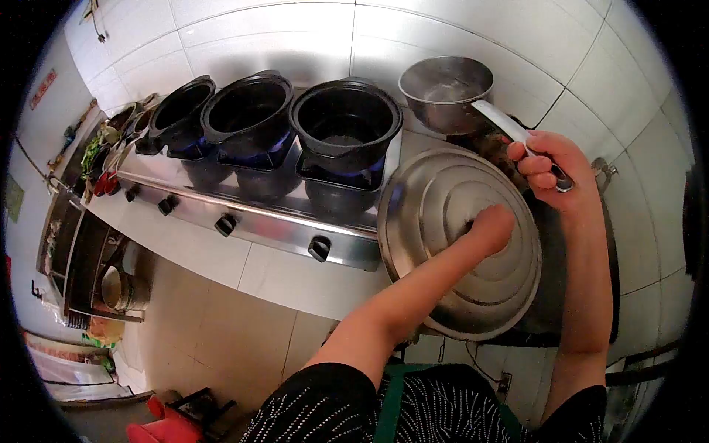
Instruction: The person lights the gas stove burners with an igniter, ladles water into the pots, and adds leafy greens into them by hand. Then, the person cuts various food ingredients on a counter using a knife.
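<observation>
My left hand (492,230) is closed on the knob at the centre of a large round metal lid (428,214). The lid lies tilted at the right end of the counter. In my right hand (550,166) is the handle of a metal saucepan (445,88), held up behind the lid near the tiled wall. The pan's inside shows, but its contents are hard to make out. Left of the lid, a black pot (346,122) stands on a lit burner.
Two more black pots (247,111) (181,111) sit on lit burners of the steel stove (288,220). Green vegetables (92,156) and bowls are at the far left. A bucket (118,288) stands low on the left, and a red stool (164,426) is at the bottom.
</observation>
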{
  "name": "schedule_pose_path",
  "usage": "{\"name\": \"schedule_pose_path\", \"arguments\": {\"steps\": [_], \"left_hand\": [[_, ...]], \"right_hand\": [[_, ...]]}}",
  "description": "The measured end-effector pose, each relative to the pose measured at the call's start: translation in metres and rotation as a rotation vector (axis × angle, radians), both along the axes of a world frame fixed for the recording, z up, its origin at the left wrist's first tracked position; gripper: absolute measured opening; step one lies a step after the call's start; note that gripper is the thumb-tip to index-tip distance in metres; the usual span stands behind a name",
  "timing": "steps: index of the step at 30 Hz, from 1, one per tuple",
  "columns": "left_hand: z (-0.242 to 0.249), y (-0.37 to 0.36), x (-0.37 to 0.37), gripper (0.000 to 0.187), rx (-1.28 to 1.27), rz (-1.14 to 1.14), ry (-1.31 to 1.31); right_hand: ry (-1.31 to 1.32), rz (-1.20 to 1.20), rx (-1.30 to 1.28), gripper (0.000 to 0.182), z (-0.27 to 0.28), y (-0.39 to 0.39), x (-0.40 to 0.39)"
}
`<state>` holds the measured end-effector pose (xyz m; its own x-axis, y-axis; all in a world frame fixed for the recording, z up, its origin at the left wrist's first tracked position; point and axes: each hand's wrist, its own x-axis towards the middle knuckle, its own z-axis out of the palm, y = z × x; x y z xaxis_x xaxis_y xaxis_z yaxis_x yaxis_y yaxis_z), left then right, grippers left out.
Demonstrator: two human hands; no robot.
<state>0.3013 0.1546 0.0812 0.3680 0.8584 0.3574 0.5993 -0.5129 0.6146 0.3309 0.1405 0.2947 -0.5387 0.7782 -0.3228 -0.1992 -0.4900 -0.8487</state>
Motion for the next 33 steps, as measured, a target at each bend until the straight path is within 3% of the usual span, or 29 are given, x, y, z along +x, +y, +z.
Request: {"name": "schedule_pose_path", "arguments": {"steps": [14,33], "left_hand": [[0.004,-0.005,-0.001,0.014,0.099,0.043,0.043],[0.009,-0.008,-0.002,0.013,0.135,0.071,0.095]], "right_hand": [[-0.161,-0.026,0.169,0.026,0.000,0.009,-0.021],[-0.413,-0.023,0.419,0.017,0.005,0.009,-0.038]]}}
